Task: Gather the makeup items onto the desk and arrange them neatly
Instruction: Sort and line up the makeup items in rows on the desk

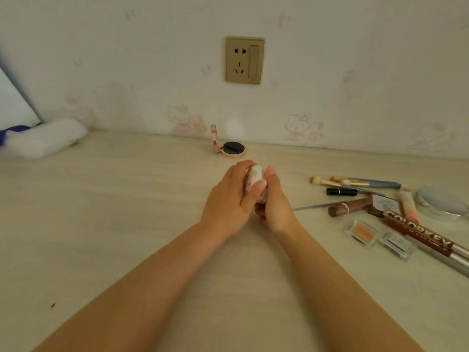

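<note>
Patterned compact (255, 177) between both hands, open compact (231, 148) beyond.

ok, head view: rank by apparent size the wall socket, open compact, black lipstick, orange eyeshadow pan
Largest to smallest as they look:
1. wall socket
2. open compact
3. orange eyeshadow pan and black lipstick: too close to rank; the pan lies nearer the camera, so it may only look bigger.

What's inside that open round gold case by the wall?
The open compact shows a round black insert in its base. Whatever lies beneath that is covered. Its lid stands upright, seen edge-on, so its inner face cannot be seen.
</note>
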Available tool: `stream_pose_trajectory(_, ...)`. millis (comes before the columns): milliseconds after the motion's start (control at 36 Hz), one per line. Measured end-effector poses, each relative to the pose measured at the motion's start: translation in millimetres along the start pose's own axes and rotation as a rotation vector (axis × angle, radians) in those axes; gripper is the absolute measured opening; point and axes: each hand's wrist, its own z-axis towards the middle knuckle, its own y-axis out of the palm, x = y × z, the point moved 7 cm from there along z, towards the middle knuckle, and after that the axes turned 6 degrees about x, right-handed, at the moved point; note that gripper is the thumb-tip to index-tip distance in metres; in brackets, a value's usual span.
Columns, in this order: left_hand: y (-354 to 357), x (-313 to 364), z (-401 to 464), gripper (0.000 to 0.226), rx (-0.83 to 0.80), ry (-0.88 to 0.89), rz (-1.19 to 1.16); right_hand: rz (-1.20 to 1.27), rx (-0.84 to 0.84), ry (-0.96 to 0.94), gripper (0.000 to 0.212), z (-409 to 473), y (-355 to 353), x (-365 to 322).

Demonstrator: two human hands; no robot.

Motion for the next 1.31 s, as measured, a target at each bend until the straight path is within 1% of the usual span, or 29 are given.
stream_pose_trajectory(28, -0.8, -0.1, -1.6, 0.076, 0.003, 0.034, 0.002, -0.003, -0.005, -0.008, 0.054, 1.0, 2.1, 3.6)
stream_pose_trajectory(83, -2.9, 2.3, -1.2, 0.075, 0.001, 0.106, 0.033, 0.011, -0.024, -0.003, 0.063, 2.2, 2.0, 7.9)
stream_pose_trajectory(167, -0.8, 6.9, 0.2, 0.068, -0.026, 0.173, 0.123, 0.074, -0.046, 0.016, 0.061, 0.3, -4.1, 9.8)
stream_pose_trajectory(306, 3.5, 6.7, -2.6, 0.067, 0.011, 0.136, 0.14, 0.088, -0.005, 0.07, 0.058, -1.2, -14.3, 14.4)
stream_pose_trajectory(417, 4.0, 3.0, -4.6, 0.082, 0.037, 0.123, 0.087, 0.071, 0.034, 0.106, 0.058, -4.2, -14.4, 16.4)
stream_pose_trajectory(472, 3.3, 0.9, -5.7, 0.086, 0.041, 0.102, 0.052, 0.106, 0.033, 0.133, 0.059, -6.1, -13.1, 15.3)
stream_pose_trajectory(500, 2.6, -0.9, -6.0, 0.084, 0.044, 0.077, 0.019, 0.144, 0.024, 0.164, 0.06, -7.7, -12.0, 14.5)
stream_pose_trajectory(556, 2.0, -5.4, -5.8, 0.073, 0.061, 0.019, -0.05, 0.209, -0.005, 0.229, 0.064, -8.1, -11.2, 17.0)
stream_pose_trajectory(639, 2.9, -8.7, -6.1, 0.069, 0.081, -0.018, -0.104, 0.304, -0.038, 0.262, 0.069, -6.1, -11.0, 20.6)
stream_pose_trajectory(722, 5.9, -14.5, -7.1, 0.052, 0.076, -0.067, -0.187, 0.428, -0.085, 0.303, 0.072, -7.5, -7.1, 18.3)
stream_pose_trajectory(778, 6.7, -16.9, -7.2, 0.049, 0.076, -0.086, -0.216, 0.427, -0.083, 0.312, 0.074, -7.1, -6.7, 18.4)
stream_pose_trajectory(833, 6.4, -19.4, -7.5, 0.051, 0.086, -0.104, -0.215, 0.348, -0.007, 0.3, 0.075, -5.4, -11.8, 21.2)
stream_pose_trajectory(889, 5.9, -22.4, -7.4, 0.051, 0.091, -0.132, -0.207, 0.128, 0.153, 0.225, 0.07, -3.5, -26.1, 20.4)
stream_pose_trajectory(944, 4.5, -25.1, -7.5, 0.054, 0.099, -0.15, -0.188, -0.112, 0.322, 0.074, 0.053, -1.8, -43.0, 11.4)
stream_pose_trajectory(972, 3.0, -25.3, -7.7, 0.054, 0.103, -0.153, -0.172, -0.18, 0.365, -0.018, 0.042, -0.5, -48.9, 6.6)
stream_pose_trajectory(1000, 2.3, -26.1, -7.6, 0.054, 0.105, -0.159, -0.156, -0.227, 0.372, -0.088, 0.032, -0.1, -51.8, 2.4)
stream_pose_trajectory(1028, 1.9, -27.1, -7.6, 0.052, 0.106, -0.168, -0.139, -0.273, 0.354, -0.149, 0.028, 1.0, -52.5, -0.6)
stream_pose_trajectory(1167, 4.2, -29.6, -6.2, 0.047, 0.095, -0.192, -0.052, -0.557, 0.202, -0.388, 0.031, 3.3, -41.4, -3.4)
stream_pose_trajectory(1222, 5.0, -29.0, -5.5, 0.042, 0.096, -0.193, -0.028, -0.666, 0.122, -0.418, 0.033, 3.3, -33.9, 0.1)
stream_pose_trajectory(1306, 5.9, -29.0, -5.3, 0.042, 0.087, -0.195, -0.009, -0.775, 0.037, -0.401, 0.036, 3.0, -27.9, 5.7)
